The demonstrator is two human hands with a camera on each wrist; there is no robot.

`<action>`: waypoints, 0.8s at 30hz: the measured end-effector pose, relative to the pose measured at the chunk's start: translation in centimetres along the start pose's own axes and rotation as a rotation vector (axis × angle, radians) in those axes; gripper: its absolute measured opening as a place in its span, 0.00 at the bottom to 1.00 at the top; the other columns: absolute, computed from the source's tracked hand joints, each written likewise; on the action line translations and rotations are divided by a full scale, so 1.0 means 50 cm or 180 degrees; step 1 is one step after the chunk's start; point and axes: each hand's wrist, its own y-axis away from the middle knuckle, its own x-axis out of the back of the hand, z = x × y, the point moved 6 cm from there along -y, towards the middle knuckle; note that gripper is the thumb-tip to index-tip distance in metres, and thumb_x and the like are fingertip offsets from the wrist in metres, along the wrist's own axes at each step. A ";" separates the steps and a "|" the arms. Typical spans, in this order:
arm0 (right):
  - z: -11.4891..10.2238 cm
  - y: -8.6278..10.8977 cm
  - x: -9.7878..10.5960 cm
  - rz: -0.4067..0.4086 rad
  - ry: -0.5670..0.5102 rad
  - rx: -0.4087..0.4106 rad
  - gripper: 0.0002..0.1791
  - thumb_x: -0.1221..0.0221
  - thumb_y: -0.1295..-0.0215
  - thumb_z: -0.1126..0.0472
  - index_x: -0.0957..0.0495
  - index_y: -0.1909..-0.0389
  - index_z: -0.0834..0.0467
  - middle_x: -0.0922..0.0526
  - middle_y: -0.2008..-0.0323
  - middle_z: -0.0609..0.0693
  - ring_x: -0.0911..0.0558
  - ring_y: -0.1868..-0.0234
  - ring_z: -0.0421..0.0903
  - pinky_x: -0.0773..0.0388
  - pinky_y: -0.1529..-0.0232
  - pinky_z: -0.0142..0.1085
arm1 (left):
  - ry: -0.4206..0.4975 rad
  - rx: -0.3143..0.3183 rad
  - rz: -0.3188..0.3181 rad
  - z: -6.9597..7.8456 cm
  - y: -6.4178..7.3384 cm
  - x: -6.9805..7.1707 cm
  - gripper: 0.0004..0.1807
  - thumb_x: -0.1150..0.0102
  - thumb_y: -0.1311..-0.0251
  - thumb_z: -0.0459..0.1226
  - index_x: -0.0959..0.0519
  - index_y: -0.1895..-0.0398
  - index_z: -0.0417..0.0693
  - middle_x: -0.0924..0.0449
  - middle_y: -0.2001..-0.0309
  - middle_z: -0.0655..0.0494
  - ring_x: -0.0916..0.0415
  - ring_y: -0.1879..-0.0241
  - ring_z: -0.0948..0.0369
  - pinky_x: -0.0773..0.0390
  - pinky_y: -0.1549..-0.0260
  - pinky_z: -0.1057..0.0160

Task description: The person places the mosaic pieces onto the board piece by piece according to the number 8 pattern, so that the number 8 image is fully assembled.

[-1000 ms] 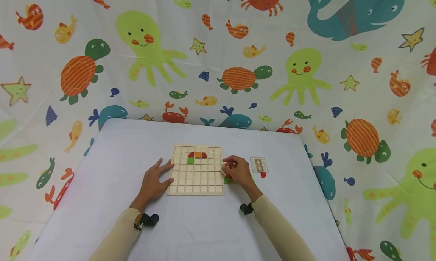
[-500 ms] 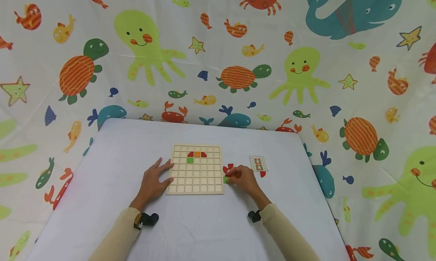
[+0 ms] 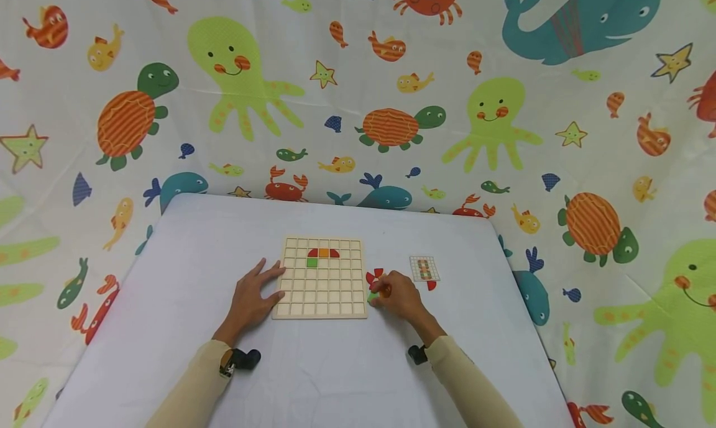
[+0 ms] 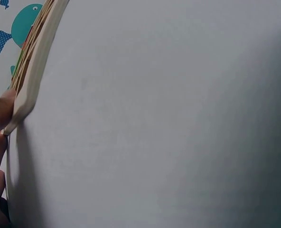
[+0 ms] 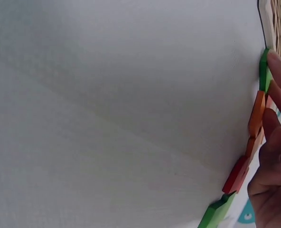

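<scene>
A wooden grid board [image 3: 324, 291] lies flat on the table. In its upper rows sit an orange square [image 3: 324, 253] between two red rounded pieces, and a green square [image 3: 312, 263] below the left one. My left hand [image 3: 250, 300] is spread at the board's left side, its fingertips touching the edge. Beside the board's lower right, my right hand [image 3: 401, 295] pinches a green square piece [image 5: 264, 71] between thumb and finger, and the piece is tilted. Red rounded pieces [image 3: 378, 271] lie just beyond these fingers. Orange pieces [image 5: 257, 114] are close under the right hand.
To the right of the board lies a small pattern card [image 3: 425, 269], with a red rounded piece [image 3: 431, 285] at its lower edge. Another red piece [image 5: 236, 175] and a green one [image 5: 217, 212] show in the right wrist view. A sea-animal print cloth [image 3: 235, 161] hangs behind the white table.
The right hand has moved slightly down and right, uncovering red pieces by the board, and now has the green square tilted in its fingers. The left hand and board have stayed put.
</scene>
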 end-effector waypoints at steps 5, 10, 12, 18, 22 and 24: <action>-0.006 0.001 -0.004 -0.0073 -0.0044 0.0110 0.12 0.19 0.47 0.57 0.12 0.65 0.48 0.20 0.62 0.45 0.23 0.59 0.44 0.22 0.55 0.39 | -0.0008 -0.0027 0.0032 -0.002 -0.001 -0.001 0.32 0.27 0.39 0.37 0.21 0.30 0.45 0.30 0.23 0.38 0.43 0.20 0.31 0.45 0.28 0.21; -0.004 0.002 -0.009 -0.0057 -0.0287 0.0161 0.13 0.23 0.41 0.63 0.16 0.61 0.49 0.18 0.64 0.43 0.23 0.61 0.43 0.22 0.58 0.34 | 0.0022 0.0007 -0.0018 -0.004 -0.002 -0.002 0.32 0.27 0.38 0.37 0.21 0.29 0.45 0.31 0.23 0.40 0.45 0.19 0.33 0.46 0.27 0.22; -0.001 0.001 -0.008 0.0016 -0.0408 0.0150 0.13 0.24 0.39 0.64 0.17 0.60 0.48 0.18 0.66 0.42 0.22 0.63 0.42 0.22 0.60 0.32 | 0.0031 0.0030 -0.0045 -0.003 -0.002 -0.002 0.32 0.28 0.38 0.36 0.22 0.29 0.46 0.31 0.22 0.41 0.46 0.18 0.34 0.47 0.26 0.23; -0.009 -0.009 0.009 0.0339 -0.0695 0.0247 0.11 0.25 0.38 0.64 0.15 0.63 0.46 0.17 0.68 0.43 0.25 0.70 0.41 0.27 0.71 0.30 | 0.0021 0.0070 -0.0075 -0.003 -0.001 -0.002 0.33 0.28 0.37 0.36 0.23 0.27 0.46 0.32 0.21 0.44 0.47 0.17 0.35 0.48 0.25 0.24; -0.029 -0.025 0.016 0.0457 -0.0879 0.0302 0.09 0.25 0.38 0.64 0.14 0.63 0.48 0.16 0.67 0.45 0.26 0.73 0.42 0.29 0.75 0.31 | 0.0023 0.0066 -0.0069 -0.003 0.000 -0.002 0.33 0.28 0.37 0.36 0.23 0.28 0.46 0.31 0.22 0.43 0.47 0.17 0.35 0.48 0.25 0.23; -0.040 -0.036 0.016 0.0495 -0.0926 0.0272 0.09 0.25 0.38 0.64 0.13 0.62 0.48 0.15 0.67 0.45 0.26 0.72 0.42 0.29 0.74 0.30 | 0.0031 0.0072 -0.0075 -0.004 0.001 -0.003 0.33 0.28 0.37 0.36 0.23 0.28 0.46 0.32 0.21 0.43 0.47 0.17 0.35 0.48 0.25 0.23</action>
